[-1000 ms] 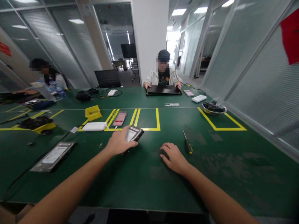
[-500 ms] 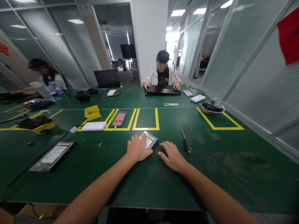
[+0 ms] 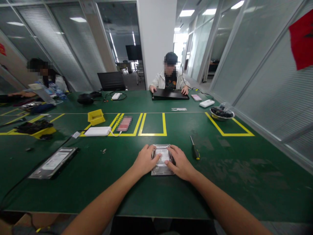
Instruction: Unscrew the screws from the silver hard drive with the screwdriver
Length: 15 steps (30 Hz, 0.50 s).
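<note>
A silver hard drive (image 3: 162, 160) with a white label lies flat on the green table (image 3: 220, 182) right in front of me. My left hand (image 3: 144, 160) rests on its left edge, thumb over the label. On the drive's right edge sits my right hand (image 3: 180, 162), fingers curled over it. Both hands hold the drive between them. A screwdriver (image 3: 195, 150) with a black and yellow handle lies just right of my right hand.
A second hard drive (image 3: 54, 162) lies at the left. Behind are a white power bank (image 3: 97, 131), a phone (image 3: 125, 123), a yellow tray (image 3: 95, 117) and a metal bowl (image 3: 220, 114). One person sits opposite with a laptop (image 3: 170, 94); another sits far left.
My left hand slid the hard drive from the left to the middle of the table. My right hand, which lay flat on the table, now grips the drive's right edge.
</note>
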{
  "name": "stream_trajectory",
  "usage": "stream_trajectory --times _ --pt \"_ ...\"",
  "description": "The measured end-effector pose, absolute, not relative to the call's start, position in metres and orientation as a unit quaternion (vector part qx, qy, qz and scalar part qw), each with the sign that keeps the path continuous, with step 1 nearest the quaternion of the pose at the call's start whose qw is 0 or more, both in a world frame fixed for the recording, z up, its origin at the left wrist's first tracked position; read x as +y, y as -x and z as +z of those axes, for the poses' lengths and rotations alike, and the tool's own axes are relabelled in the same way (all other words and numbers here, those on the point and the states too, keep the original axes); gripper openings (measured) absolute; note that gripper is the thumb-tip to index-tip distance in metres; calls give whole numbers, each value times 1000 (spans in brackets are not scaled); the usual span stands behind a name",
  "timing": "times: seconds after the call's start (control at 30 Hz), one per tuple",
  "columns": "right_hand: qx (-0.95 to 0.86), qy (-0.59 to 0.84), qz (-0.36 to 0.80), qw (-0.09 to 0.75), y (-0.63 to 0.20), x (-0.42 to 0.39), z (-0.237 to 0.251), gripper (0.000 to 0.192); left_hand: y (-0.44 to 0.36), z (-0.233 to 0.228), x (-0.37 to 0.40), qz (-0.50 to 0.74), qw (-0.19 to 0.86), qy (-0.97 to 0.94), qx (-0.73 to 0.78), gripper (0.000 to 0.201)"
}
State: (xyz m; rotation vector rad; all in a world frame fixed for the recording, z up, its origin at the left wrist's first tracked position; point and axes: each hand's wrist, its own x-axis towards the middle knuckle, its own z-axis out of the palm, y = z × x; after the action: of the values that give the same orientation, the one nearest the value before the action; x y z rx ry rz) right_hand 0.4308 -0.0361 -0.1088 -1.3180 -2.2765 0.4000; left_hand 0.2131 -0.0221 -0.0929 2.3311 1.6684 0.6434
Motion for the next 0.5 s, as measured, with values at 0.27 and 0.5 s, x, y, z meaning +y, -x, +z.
stream_trajectory --times 0.27,0.5 --pt "-857 480 147 116 -425 -42 -105 77 -194 -118 12 264 132 -806 513 42" --pt "-863 474 158 72 -416 -51 -99 84 -191 -118 15 266 186 -793 515 40"
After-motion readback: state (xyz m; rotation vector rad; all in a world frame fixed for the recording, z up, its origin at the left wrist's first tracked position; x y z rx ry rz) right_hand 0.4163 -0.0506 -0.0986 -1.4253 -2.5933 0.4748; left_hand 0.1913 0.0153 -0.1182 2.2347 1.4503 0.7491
